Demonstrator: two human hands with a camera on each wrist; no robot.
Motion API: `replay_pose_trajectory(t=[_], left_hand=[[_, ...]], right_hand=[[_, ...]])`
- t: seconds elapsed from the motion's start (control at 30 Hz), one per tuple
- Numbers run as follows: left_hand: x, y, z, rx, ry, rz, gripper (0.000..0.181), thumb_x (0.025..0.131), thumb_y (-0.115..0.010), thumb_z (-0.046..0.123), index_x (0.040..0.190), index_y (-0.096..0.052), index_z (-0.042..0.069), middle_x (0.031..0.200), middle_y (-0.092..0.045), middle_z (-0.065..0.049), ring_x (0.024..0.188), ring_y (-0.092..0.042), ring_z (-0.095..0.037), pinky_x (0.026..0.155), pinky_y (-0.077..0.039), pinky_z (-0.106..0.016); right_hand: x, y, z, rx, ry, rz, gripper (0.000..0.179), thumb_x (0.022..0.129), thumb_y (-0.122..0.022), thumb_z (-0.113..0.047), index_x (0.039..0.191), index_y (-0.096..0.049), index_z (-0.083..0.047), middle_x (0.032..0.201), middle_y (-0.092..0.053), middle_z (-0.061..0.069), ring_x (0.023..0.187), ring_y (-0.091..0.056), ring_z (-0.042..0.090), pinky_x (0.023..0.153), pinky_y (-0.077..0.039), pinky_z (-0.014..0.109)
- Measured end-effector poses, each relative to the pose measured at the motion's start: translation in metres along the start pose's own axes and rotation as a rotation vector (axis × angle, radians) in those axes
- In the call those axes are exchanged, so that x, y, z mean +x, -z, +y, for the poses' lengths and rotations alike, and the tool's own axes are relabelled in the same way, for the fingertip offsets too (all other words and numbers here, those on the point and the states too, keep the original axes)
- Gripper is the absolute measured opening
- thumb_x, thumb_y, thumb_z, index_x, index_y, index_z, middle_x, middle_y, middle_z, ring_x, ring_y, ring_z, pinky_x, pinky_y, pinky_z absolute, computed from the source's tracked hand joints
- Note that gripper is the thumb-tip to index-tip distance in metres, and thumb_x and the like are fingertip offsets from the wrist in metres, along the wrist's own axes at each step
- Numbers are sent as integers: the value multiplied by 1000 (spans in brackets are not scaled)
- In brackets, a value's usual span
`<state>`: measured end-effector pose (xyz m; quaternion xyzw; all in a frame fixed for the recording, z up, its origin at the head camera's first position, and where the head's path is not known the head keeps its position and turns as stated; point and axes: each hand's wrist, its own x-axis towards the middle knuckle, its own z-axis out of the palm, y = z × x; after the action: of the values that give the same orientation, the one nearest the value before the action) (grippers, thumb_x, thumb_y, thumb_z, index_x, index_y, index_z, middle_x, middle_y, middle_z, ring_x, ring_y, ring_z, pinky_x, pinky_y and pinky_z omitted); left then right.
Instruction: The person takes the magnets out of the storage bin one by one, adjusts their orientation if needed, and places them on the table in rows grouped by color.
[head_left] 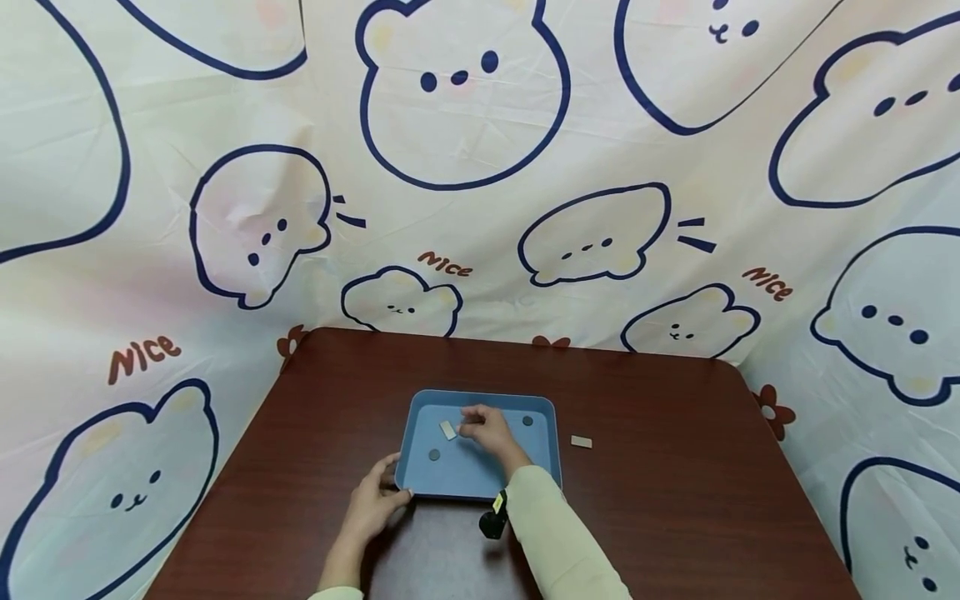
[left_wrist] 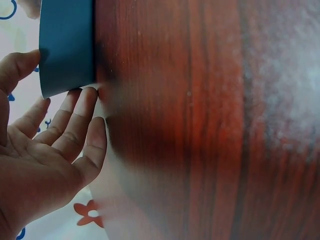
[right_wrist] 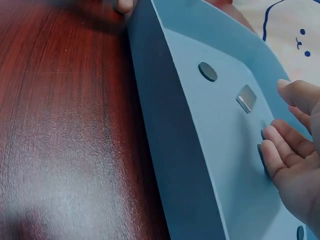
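Note:
A shallow blue tray [head_left: 480, 492] sits on the dark wooden table. My left hand [head_left: 375, 500] holds its near left corner, thumb at the front wall and fingers along the side; the left wrist view has fingertips on the tray wall [left_wrist: 67, 45]. Over the tray floor hovers my right hand [head_left: 487, 432], fingers loosely bent, nothing visibly held. Beside its fingertips lies a pale rectangular piece [head_left: 447, 430], shiny in the right wrist view. One dark disc [head_left: 434, 455] lies nearer the left hand, another dark disc [head_left: 528, 421] to the right. Dark edges [right_wrist: 263, 160] show partly hidden behind the right fingers.
A second pale rectangular piece [head_left: 581, 442] lies on the table [head_left: 675, 500], right of the tray. A fabric backdrop [head_left: 487, 233] with cartoon bears hangs behind and at both sides. A small black device [head_left: 492, 523] is strapped at the right wrist.

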<state>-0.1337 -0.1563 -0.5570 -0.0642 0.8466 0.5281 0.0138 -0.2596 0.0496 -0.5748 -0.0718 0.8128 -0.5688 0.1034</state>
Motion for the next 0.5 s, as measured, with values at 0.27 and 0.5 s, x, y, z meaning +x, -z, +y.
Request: replay_pose_trajectory(t=[0.27,0.5], left_hand=[[0,0,0,-3,18,-10,62,76,-71,3,133,-46,2,99,-61,-18,79,-63,-25,65,-48,-39],[2,0,0,-8,25,-16,63,77,-71,4,134,-45,2,103,-61,-20,80,-63,-26,64,-48,-37]], right_hand=[[1,-13,-4,-160,26,54,26,81,-71,-7,105,-68,3,99,-65,11,93,-59,27,75,-48,38],[2,-21,-10,-275,23,108,22,76,-76,-9,96,-72,0,96,-67,10,93,-60,28,76,-47,39]])
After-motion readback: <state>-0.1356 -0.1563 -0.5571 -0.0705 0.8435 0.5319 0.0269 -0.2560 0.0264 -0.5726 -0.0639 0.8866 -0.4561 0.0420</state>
